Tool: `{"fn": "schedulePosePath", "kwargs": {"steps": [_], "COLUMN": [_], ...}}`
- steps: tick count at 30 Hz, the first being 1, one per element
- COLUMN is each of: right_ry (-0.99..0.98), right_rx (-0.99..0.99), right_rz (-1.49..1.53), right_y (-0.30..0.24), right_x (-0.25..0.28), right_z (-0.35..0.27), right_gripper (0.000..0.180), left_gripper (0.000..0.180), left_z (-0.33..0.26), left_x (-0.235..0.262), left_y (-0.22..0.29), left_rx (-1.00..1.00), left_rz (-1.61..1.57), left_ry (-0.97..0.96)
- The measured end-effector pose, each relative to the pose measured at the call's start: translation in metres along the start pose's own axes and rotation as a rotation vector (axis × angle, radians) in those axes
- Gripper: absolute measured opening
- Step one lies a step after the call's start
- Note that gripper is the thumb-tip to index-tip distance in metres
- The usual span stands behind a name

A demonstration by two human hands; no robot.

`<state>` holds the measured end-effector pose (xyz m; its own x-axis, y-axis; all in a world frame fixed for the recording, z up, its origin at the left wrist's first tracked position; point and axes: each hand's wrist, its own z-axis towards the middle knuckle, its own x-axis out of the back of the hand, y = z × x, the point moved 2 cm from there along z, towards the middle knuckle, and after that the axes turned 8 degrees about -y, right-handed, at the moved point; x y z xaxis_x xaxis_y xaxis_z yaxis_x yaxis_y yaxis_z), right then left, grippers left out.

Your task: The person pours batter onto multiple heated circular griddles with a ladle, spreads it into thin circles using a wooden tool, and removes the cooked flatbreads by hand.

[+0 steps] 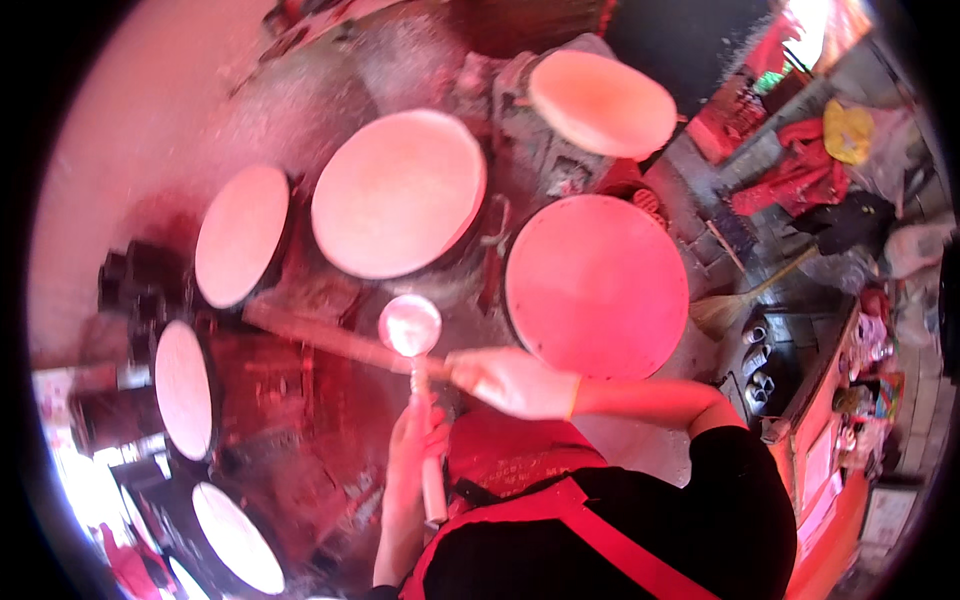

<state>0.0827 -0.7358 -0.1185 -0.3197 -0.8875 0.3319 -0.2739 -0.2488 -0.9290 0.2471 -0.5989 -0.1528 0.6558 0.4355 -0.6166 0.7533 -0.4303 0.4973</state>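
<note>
My left hand (412, 436) is closed around the handle of a ladle (410, 327), whose round shiny bowl points away from me. My right hand (515, 383) grips one end of a long flat wooden stick (325, 338). The stick reaches left and crosses the ladle just below its bowl; I cannot tell whether they touch. Ahead of the ladle lies a large pale round sheet (400, 195) on a dark round griddle. To the right of my hands is another round griddle (597, 285), its surface pale pink with a dark rim.
More pale round surfaces curve along the left, including a near one (238, 538) and a far one (242, 236). Another round surface (603, 103) stands at the far right. A broom (725, 312), shoes (757, 360) and piled cloths (805, 165) lie to the right.
</note>
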Motion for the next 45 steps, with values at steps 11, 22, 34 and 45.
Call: {"fn": "schedulePosePath", "kwargs": {"steps": [11, 22, 34, 45], "right_ry": [0.1, 0.229, 0.102, 0.122], "right_rx": [-0.657, -0.932, -0.981, -1.023], "right_rz": [-0.58, 0.201, 0.142, 0.084], "right_y": [0.345, 0.44, 0.497, 0.535], "right_x": [-0.193, -0.16, -0.133, -0.122], "right_z": [-0.011, 0.004, -0.015, -0.024], "right_gripper": [0.036, 0.03, 0.029, 0.032], "left_gripper": [0.011, 0.027, 0.033, 0.032], "left_z": [-0.111, -0.166, -0.169, -0.173], "left_x": [0.152, 0.221, 0.197, 0.18], "left_y": [-0.138, -0.174, -0.171, -0.184], "left_rx": [0.006, -0.044, -0.059, -0.134], "left_rz": [-0.303, -0.599, -0.641, -0.709], "left_ry": [0.546, 0.564, 0.562, 0.574]}}
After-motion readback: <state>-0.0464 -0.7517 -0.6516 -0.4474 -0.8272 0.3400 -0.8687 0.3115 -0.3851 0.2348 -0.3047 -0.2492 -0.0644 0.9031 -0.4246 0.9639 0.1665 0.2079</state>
